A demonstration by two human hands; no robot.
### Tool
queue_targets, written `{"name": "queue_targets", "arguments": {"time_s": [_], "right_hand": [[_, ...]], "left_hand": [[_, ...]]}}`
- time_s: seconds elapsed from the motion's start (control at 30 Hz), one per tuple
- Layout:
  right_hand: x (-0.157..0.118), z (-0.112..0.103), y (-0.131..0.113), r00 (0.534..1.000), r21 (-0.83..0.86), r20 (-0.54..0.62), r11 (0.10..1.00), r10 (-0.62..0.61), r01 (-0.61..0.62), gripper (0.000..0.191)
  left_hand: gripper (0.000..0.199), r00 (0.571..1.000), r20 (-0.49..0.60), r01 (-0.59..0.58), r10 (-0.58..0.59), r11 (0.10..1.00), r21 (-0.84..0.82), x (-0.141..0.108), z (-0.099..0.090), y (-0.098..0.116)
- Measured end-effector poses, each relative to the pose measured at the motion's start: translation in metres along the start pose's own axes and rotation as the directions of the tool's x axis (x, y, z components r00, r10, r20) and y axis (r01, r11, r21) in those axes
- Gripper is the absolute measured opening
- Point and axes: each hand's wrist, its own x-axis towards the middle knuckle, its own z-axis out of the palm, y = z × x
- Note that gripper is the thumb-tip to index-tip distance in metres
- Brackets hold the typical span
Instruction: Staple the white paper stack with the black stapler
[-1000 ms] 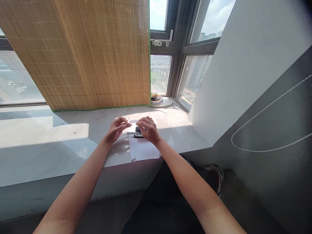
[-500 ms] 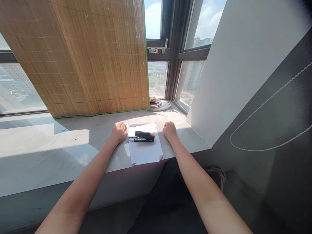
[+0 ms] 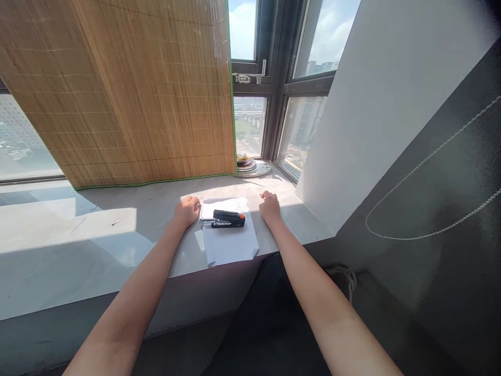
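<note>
A black stapler [image 3: 228, 219] with an orange patch lies on white paper sheets [image 3: 230, 245] on the windowsill, its metal end toward the left. My left hand [image 3: 188, 211] rests on the sill just left of the paper, fingers curled around something too small to make out. To the right of the paper is my right hand [image 3: 270, 206], with its fingers closed; a tiny dark thing shows at the fingertips, too small to name. Neither hand touches the stapler.
A bamboo blind [image 3: 156, 94] hangs over the window behind the sill. Stacked plates [image 3: 252, 168] stand in the window corner. A white wall [image 3: 352, 115] rises at the right, with a beaded cord [image 3: 410, 238] hanging before the darker wall.
The whole view has shifted slightly, moving the scene a little leftward. My right fingers have turned somewhat, and a small dark tip now shows there. Stapler and paper have stayed in place.
</note>
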Motion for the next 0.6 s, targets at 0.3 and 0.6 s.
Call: {"name": "queue_targets", "arguments": {"time_s": [0.3,0.6], "right_hand": [[-0.023,-0.016,-0.059,0.965,0.369,-0.107,0.892,-0.237,0.261,0.021],[-0.053,-0.005,-0.095,0.703,0.387,0.272,0.744,-0.657,0.545,0.049]], "left_hand": [[0.012,1.0,-0.003,-0.008,0.008,1.0,-0.001,0.0,-0.003,0.007],[0.011,0.993,-0.056,0.069,-0.101,0.909,-0.41,-0.002,-0.021,0.013]]}}
